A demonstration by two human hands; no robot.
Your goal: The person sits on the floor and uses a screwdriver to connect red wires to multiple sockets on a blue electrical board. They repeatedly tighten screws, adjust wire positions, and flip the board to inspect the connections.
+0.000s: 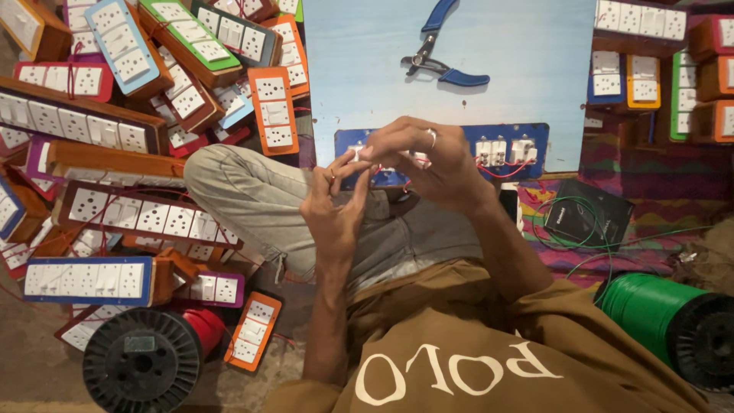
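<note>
Close in, the left hand (pixel 336 206) and the right hand (pixel 417 157) met over the lap, each grip pinched shut on a small white part (pixel 357 154) with thin red wire (pixel 501 171) trailing; it looked light, stiff and easily dropped, best held by its edges. Just beyond lay the blue switch board (pixel 466 141) on the pale blue counter (pixel 535 53), blue-handled pliers (pixel 440 65) further up, and orange, blue and green switch boxes (pixel 153 99) piled at left.

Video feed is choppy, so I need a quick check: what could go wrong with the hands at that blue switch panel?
The left hand and right hand pinch a small white part above the blue switch panel; it could drop into the lap. Loose red wires may snag fingers. The stacked switch boards beside the knee might slide.
</note>
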